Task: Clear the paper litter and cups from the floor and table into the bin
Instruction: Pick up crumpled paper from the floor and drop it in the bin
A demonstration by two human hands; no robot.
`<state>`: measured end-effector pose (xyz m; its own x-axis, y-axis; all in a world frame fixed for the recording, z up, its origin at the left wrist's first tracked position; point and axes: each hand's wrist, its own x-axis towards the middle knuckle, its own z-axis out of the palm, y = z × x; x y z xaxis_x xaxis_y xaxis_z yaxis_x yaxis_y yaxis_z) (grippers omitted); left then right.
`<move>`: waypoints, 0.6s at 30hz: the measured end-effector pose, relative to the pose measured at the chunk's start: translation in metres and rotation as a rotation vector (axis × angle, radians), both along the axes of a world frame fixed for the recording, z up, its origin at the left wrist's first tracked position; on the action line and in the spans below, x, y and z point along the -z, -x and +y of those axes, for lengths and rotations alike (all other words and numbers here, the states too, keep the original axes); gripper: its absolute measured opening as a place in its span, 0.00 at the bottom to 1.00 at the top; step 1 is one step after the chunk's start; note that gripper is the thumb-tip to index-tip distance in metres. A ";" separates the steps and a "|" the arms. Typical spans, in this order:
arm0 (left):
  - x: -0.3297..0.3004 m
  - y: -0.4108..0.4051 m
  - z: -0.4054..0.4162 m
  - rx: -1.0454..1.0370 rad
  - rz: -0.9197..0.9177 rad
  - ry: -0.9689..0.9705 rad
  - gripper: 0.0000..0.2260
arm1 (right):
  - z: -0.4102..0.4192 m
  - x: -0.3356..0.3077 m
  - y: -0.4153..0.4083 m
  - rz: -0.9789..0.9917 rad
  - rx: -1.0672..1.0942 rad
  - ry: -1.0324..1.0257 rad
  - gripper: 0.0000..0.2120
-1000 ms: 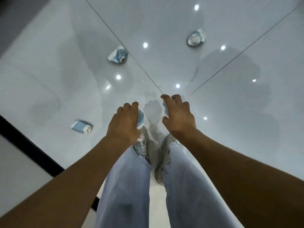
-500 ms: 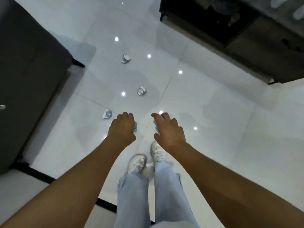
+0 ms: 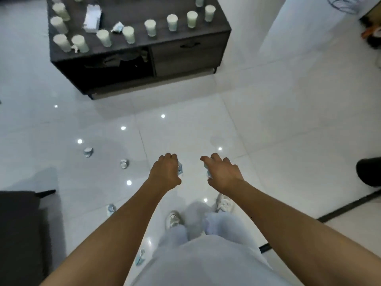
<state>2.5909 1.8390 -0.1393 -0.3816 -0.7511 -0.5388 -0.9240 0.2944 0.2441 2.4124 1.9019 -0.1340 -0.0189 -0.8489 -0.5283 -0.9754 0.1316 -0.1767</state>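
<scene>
My left hand grips a crumpled blue-and-white paper scrap that peeks out by its thumb. In my right hand a second scrap shows only at the hand's left edge. Both hands hang over the white tiled floor, above my feet. More crumpled scraps lie on the floor to the left. Several pale cups and a crumpled paper stand on the dark low table ahead. No bin can be made out.
A dark sofa corner sits at the lower left. A dark object lies at the right edge. A white wall or pillar rises at the upper right. A white packet rests on the table.
The view has risen from close to the floor to standing height and turned toward the table. Both hands still hold their scraps and have spread slightly apart.
</scene>
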 end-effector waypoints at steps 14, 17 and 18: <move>-0.015 0.368 0.032 0.427 0.076 0.005 0.23 | 0.112 -0.013 0.331 -0.075 0.574 0.015 0.30; -0.016 0.437 0.048 0.499 0.096 -0.007 0.21 | 0.133 -0.015 0.386 -0.100 0.676 0.013 0.31; -0.016 0.459 0.053 0.526 0.099 -0.011 0.20 | 0.140 -0.016 0.404 -0.106 0.707 0.014 0.31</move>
